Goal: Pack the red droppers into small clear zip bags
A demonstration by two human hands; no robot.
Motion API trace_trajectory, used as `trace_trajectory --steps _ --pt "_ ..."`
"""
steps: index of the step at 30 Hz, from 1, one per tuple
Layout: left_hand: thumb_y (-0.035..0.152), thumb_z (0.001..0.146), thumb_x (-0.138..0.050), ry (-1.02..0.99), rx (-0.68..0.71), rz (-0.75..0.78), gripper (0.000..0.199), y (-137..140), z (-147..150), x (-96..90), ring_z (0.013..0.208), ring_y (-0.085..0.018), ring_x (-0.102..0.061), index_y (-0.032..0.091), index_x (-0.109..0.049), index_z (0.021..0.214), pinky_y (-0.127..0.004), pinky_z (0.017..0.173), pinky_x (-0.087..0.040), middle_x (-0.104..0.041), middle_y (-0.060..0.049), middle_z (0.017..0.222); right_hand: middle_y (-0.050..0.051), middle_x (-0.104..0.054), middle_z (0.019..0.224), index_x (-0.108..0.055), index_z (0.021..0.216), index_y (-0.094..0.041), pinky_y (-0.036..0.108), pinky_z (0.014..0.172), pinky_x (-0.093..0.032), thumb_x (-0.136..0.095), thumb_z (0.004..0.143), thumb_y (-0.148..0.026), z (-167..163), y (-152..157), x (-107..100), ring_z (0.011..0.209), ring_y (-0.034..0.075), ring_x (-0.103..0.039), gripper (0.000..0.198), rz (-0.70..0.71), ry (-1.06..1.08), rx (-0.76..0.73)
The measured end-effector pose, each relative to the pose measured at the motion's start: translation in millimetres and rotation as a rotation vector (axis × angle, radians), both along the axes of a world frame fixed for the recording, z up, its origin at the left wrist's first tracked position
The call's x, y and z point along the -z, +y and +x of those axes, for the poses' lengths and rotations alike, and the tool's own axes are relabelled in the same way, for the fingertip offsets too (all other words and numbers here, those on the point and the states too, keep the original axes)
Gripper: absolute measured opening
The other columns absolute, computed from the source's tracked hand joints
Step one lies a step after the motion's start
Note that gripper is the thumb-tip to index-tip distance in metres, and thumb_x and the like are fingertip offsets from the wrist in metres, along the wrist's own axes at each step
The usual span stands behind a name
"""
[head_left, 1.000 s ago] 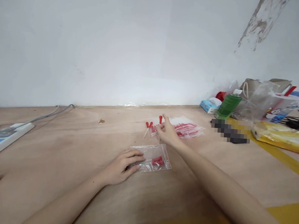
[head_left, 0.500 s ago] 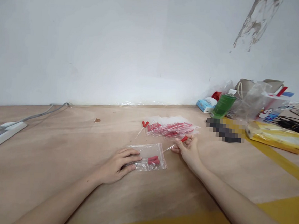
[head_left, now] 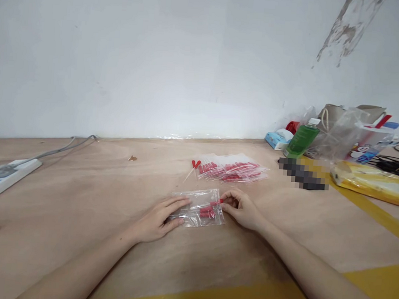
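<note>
A clear zip bag (head_left: pixel 194 220) lies flat on the table, with red-bulbed droppers (head_left: pixel 208 212) inside it. My left hand (head_left: pixel 158 217) rests on the bag's left part, fingers spread and flat. At the bag's right-hand mouth, my right hand (head_left: pixel 241 210) pinches the red bulb of another dropper (head_left: pixel 217 202). That dropper's glass tube is inside the bag, pointing left. Behind the bag, two loose droppers (head_left: pixel 195 164) lie beside a heap of filled zip bags (head_left: pixel 234 168) with red bulbs showing through.
A green bottle (head_left: pixel 302 139), a blue tissue pack (head_left: pixel 278 139) and a yellow package (head_left: pixel 371 183) sit at the right, near a pixelated dark object (head_left: pixel 302 175). On the left is a power strip (head_left: pixel 16 175) with a grey cable. Yellow tape (head_left: pixel 216 298) crosses the table's front.
My right hand has moved left and slightly down, sliding the dropper's tube into the bag. My left hand stays on the bag. The view has shifted slightly.
</note>
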State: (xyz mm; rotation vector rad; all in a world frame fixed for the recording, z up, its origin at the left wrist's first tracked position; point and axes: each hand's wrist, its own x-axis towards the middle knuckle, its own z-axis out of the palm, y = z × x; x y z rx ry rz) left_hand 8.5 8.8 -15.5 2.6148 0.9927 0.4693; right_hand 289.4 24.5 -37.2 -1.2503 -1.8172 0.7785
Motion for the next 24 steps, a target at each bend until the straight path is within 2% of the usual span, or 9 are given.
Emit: trace_trajectory --steps 6,9,11,13,15,17,18,22,24 --pt "0.030 0.090 -0.044 -0.030 0.026 0.002 0.044 -0.7 3.0 -2.2 0.119 -0.021 -0.041 0.025 -0.034 0.133 -0.039 0.100 -0.035 -0.044 -0.006 0.130 0.003 -0.060 0.073 -0.064 0.065 -0.019 0.031 0.071 -0.042 -0.065 0.068 -0.030 -14.2 7.7 5.0 0.075 0.017 -0.054 0.012 0.160 -0.113 0.092" --pt "0.029 0.090 -0.045 -0.048 0.040 0.010 0.043 -1.0 3.9 -3.9 0.117 -0.021 -0.042 0.025 -0.036 0.132 -0.040 0.099 -0.036 -0.047 -0.007 0.128 0.004 -0.061 0.079 -0.067 0.066 -0.021 0.032 0.076 -0.042 -0.062 0.071 -0.028 -11.7 5.8 2.6 0.079 0.017 -0.055 0.010 0.195 -0.079 -0.031" --pt "0.029 0.090 -0.044 -0.054 0.054 0.014 0.041 -0.8 4.0 -4.0 0.116 -0.021 -0.043 0.025 -0.039 0.130 -0.041 0.099 -0.036 -0.047 -0.006 0.128 0.004 -0.061 0.083 -0.069 0.070 -0.022 0.032 0.077 -0.043 -0.060 0.073 -0.029 -5.2 4.1 -1.4 0.081 0.017 -0.056 0.012 0.156 -0.029 -0.178" --pt "0.028 0.090 -0.044 -0.047 0.058 0.017 0.038 -0.5 3.8 -3.2 0.116 -0.021 -0.043 0.025 -0.042 0.128 -0.041 0.099 -0.036 -0.047 -0.006 0.128 0.003 -0.062 0.081 -0.069 0.072 -0.022 0.030 0.072 -0.045 -0.060 0.072 -0.031 2.3 3.9 -6.0 0.077 0.016 -0.057 0.013 0.090 -0.006 -0.225" --pt "0.029 0.090 -0.044 -0.041 0.055 0.025 0.037 -0.3 3.4 -1.8 0.117 -0.021 -0.043 0.025 -0.044 0.127 -0.041 0.099 -0.037 -0.046 -0.006 0.128 0.002 -0.063 0.073 -0.068 0.072 -0.021 0.027 0.062 -0.044 -0.059 0.072 -0.030 6.7 5.7 -11.6 0.066 0.014 -0.056 0.013 0.079 -0.019 -0.106" --pt "0.029 0.090 -0.044 -0.038 0.048 0.038 0.036 -0.3 2.9 -0.4 0.117 -0.021 -0.043 0.025 -0.045 0.126 -0.041 0.099 -0.037 -0.047 -0.006 0.128 0.001 -0.062 0.065 -0.067 0.070 -0.020 0.024 0.054 -0.041 -0.057 0.071 -0.026 4.0 9.8 -19.8 0.057 0.013 -0.052 0.011 0.131 -0.071 0.037" --pt "0.029 0.090 -0.044 -0.037 0.046 0.043 0.036 -0.4 2.6 0.1 0.117 -0.021 -0.043 0.025 -0.045 0.126 -0.041 0.099 -0.037 -0.047 -0.006 0.128 0.000 -0.062 0.064 -0.066 0.069 -0.020 0.024 0.053 -0.040 -0.057 0.071 -0.024 -0.7 13.2 -25.2 0.055 0.012 -0.051 0.010 0.163 -0.110 0.062" --pt "0.029 0.090 -0.044 -0.048 0.045 0.045 0.035 -0.6 2.0 0.3 0.117 -0.021 -0.043 0.025 -0.046 0.126 -0.041 0.099 -0.038 -0.047 -0.006 0.127 0.003 -0.065 0.068 -0.064 0.072 -0.017 0.024 0.062 -0.042 -0.053 0.072 -0.018 -39.2 42.9 -49.6 0.064 0.015 -0.058 0.011 0.211 -0.336 0.059" --pt "0.029 0.090 -0.044 -0.060 0.049 0.042 0.036 -0.8 1.9 0.1 0.117 -0.022 -0.043 0.025 -0.046 0.125 -0.040 0.098 -0.038 -0.048 -0.006 0.127 0.009 -0.067 0.079 -0.065 0.075 -0.015 0.027 0.069 -0.043 -0.051 0.075 -0.018 -62.9 67.8 -56.9 0.076 0.019 -0.061 0.014 0.132 -0.425 0.153"
